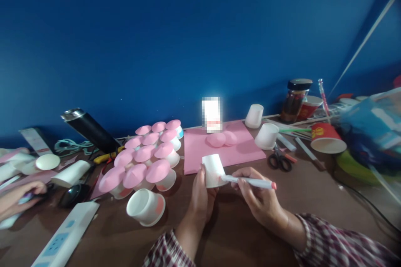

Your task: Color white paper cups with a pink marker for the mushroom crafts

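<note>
Pressing marker (249, 182) tip against left-held paper cup (213, 170)

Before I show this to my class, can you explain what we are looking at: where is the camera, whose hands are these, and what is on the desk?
There is only one picture, taken by a camera worn on a person's head, looking forward and down, so the two hands at the bottom are that person's own. The left hand holds a small white paper cup upside down. The right hand holds a marker with its tip against the cup. On the brown desk stand a cluster of pink-topped cups, a pink paper sheet, black scissors, a red cup and a dark jar. Another person's hand shows at the far left.
</note>
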The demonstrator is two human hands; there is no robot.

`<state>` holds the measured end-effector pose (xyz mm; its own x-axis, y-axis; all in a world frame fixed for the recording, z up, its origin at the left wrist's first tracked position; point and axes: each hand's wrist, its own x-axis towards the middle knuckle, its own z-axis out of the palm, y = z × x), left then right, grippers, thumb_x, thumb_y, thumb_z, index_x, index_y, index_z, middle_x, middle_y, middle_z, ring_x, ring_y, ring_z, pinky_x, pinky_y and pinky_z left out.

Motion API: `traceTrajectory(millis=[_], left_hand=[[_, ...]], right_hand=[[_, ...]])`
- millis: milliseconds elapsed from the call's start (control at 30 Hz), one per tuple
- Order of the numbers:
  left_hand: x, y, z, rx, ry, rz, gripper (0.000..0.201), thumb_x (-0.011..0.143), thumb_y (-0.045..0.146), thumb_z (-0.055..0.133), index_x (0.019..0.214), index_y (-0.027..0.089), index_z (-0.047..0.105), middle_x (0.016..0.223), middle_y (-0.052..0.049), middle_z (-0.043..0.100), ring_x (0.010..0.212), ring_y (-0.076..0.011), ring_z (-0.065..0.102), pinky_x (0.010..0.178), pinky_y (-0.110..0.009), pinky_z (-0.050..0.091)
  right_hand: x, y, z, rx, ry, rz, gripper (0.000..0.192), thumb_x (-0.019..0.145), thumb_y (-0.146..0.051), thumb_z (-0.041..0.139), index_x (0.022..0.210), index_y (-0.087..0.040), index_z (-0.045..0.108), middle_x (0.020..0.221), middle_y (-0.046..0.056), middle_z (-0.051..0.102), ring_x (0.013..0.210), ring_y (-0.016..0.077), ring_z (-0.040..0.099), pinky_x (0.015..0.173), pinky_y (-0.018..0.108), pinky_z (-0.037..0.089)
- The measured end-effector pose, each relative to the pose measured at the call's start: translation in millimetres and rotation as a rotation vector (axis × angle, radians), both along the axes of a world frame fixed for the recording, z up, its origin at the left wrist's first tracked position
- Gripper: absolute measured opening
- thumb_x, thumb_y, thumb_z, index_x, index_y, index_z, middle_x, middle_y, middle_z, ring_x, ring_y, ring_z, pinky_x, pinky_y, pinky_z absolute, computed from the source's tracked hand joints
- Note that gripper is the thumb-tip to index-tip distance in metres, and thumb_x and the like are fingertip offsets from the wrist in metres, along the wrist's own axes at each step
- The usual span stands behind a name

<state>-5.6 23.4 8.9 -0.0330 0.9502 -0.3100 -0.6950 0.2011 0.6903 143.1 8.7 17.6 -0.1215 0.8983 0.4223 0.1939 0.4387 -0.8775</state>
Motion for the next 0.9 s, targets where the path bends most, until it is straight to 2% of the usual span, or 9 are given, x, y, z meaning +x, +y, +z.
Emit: traceTrajectory(millis=[200,333,433,767,900], left_hand=[[-1,0,1.5,-0.064,-0.050,0.057,0.031,0.087,0.045,0.061,0.089,0.014,0.062,0.073,-0.003,0.064,0.064,-0.0136,0.059,0.061,-0.026,0.048],[-2,0,1.7,0.006,-0.057,-0.018,0.035,0.091,0.047,0.053,0.088,0.013,0.061,0.069,-0.003,0.062,0.061,-0.0146,0.056,0.057,-0.027,0.046],[-3,1,0.4,-0.023,-0.049,-0.015,0.039,0.093,0.049,0.049,0.087,0.013,0.061,0.067,-0.004,0.061,0.059,-0.0142,0.055,0.056,-0.027,0.045],[-2,1,-0.1,-0.072,-0.081,0.066,0.036,0.089,0.048,0.056,0.089,0.013,0.062,0.072,-0.005,0.065,0.063,-0.0161,0.060,0.057,-0.028,0.048],[-2,1,0.7,-0.016,-0.088,0.005,0.041,0.087,0.052,0.057,0.090,0.012,0.063,0.074,-0.007,0.066,0.065,-0.0174,0.061,0.059,-0.029,0.048]], right_hand=[[0,-1,-1.0,-0.017,-0.003,0.047,0.016,0.095,-0.029,0.052,0.092,-0.017,0.063,0.070,0.004,0.068,0.061,0.0159,0.066,0.055,0.024,0.054],[0,2,-6.3,-0.069,0.074,0.005,0.022,0.097,-0.036,0.050,0.093,-0.018,0.062,0.072,0.005,0.068,0.064,0.0170,0.067,0.058,0.026,0.057],[0,3,-9.4,-0.103,0.085,0.035,0.025,0.097,-0.040,0.051,0.093,-0.018,0.062,0.072,0.005,0.068,0.063,0.0169,0.066,0.057,0.025,0.056],[1,3,-10.8,-0.108,0.108,0.068,0.022,0.098,-0.037,0.051,0.093,-0.019,0.061,0.070,0.003,0.065,0.063,0.0156,0.063,0.056,0.024,0.053],[1,3,-11.3,-0.099,0.136,0.063,0.021,0.098,-0.037,0.050,0.095,-0.019,0.061,0.073,0.004,0.066,0.066,0.0155,0.063,0.059,0.025,0.054]])
